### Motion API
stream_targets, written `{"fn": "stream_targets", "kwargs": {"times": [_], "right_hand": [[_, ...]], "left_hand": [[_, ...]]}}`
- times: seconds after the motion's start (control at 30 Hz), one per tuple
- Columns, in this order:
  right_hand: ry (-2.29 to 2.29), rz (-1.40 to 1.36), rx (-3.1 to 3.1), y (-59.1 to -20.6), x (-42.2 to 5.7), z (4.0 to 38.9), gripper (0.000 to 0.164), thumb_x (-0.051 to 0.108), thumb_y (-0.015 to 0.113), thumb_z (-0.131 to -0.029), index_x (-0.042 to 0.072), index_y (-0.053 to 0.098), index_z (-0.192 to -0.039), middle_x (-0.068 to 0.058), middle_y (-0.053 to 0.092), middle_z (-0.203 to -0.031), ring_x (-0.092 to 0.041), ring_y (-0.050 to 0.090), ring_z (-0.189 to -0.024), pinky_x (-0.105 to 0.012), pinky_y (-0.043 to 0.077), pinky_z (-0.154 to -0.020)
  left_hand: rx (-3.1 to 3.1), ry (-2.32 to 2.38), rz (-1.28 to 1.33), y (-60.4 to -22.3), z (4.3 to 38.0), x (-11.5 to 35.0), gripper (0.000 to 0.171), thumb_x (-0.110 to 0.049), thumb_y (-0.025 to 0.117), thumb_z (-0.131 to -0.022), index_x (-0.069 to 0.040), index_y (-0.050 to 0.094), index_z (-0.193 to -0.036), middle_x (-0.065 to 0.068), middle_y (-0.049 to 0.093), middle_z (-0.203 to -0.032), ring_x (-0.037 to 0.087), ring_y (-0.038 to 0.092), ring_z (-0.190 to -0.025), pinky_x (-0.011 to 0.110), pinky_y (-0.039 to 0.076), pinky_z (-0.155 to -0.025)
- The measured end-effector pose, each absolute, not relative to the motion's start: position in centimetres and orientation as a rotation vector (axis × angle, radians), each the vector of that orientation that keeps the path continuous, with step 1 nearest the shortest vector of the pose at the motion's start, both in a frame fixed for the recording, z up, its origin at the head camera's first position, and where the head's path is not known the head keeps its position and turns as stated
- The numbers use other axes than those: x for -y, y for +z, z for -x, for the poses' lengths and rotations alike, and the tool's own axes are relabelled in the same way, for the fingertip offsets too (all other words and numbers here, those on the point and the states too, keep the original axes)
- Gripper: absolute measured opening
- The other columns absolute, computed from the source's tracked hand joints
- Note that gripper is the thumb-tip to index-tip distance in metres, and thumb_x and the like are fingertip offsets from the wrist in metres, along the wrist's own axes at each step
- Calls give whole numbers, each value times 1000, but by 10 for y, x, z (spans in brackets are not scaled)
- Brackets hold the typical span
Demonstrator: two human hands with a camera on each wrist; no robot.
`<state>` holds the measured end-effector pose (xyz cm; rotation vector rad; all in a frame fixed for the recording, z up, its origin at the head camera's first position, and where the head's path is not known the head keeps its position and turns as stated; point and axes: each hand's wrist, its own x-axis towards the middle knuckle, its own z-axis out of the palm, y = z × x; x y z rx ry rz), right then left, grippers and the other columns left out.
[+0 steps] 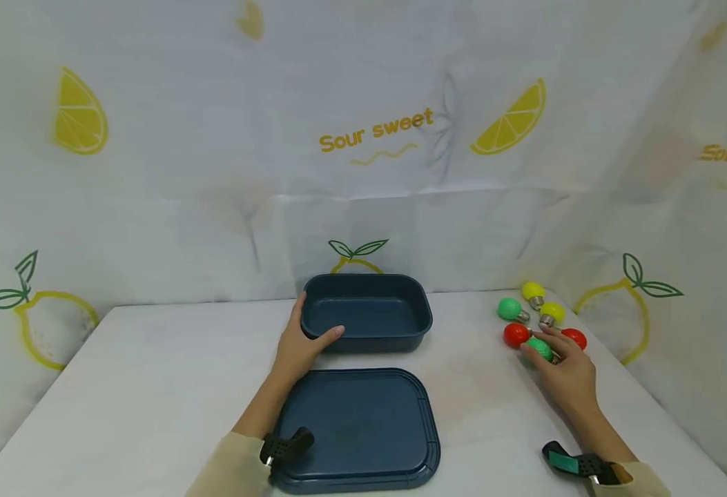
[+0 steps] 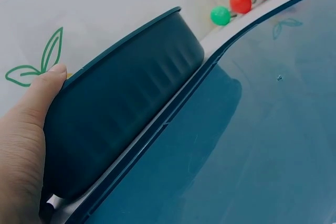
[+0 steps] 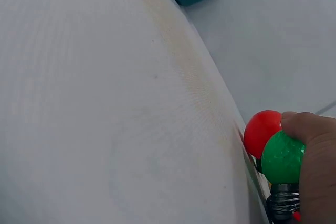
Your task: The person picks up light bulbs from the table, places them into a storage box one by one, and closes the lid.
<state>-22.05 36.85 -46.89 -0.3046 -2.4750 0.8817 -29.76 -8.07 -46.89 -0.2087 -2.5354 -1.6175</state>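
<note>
My left hand [image 1: 296,347] grips the left end of a dark blue plastic box [image 1: 378,344], its thumb over the front rim. No contents show inside the box. In front of it lies a matching flat lid [image 1: 357,424], partly under my left forearm. At the right, my right hand [image 1: 569,378] has thumb and fingers around a green light bulb [image 3: 282,158] with a dark screw base. Close behind that bulb is a red bulb [image 1: 516,335]; another red bulb [image 1: 576,337] shows beyond my fingers.
Another green bulb [image 1: 509,308] and two yellow bulbs [image 1: 532,290] lie behind my right hand, near the table's back right corner. A white curtain [image 1: 183,172] with lemon prints hangs behind the white table [image 1: 121,386] and along its right side.
</note>
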Motion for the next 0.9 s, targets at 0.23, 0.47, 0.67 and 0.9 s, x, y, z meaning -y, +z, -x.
{"fn": "stream_targets", "kwargs": {"times": [0.23, 0.47, 0.67, 0.9], "right_hand": [[935, 347, 2416, -470, -370, 219, 44, 38, 73, -94, 5, 69, -123, -18, 67, -124, 6, 43, -93, 0, 35, -72], [1076, 204, 2369, -471, -373, 220, 43, 37, 47, -108, 4, 63, -130, 27, 59, -113, 24, 37, -107, 7, 31, -85], [1158, 260, 2364, -470, -375, 217, 51, 39, 30, -111, 4, 60, -134, 32, 52, -113, 17, 38, -107, 4, 34, -82], [1201, 345, 2456, -467, -372, 218, 47, 43, 51, -105, 7, 57, -134, 4, 56, -121, 2, 42, -97, -5, 44, -72]], "left_hand": [[2528, -1619, 208, -470, 299, 77, 106, -52, 78, -83, -29, 14, -164, 10, 23, -169, 41, 28, -153, 67, 31, -117], [2529, -1615, 200, -471, 299, 78, 106, -52, 78, -83, -28, 14, -164, 10, 23, -169, 41, 28, -153, 67, 31, -117], [2530, -1619, 220, -473, 299, 76, 106, -53, 77, -84, -27, 13, -164, 10, 21, -170, 40, 26, -154, 66, 30, -118], [2527, -1612, 214, -470, 298, 77, 105, -51, 78, -84, -27, 14, -164, 10, 21, -170, 39, 25, -155, 66, 29, -118]]}}
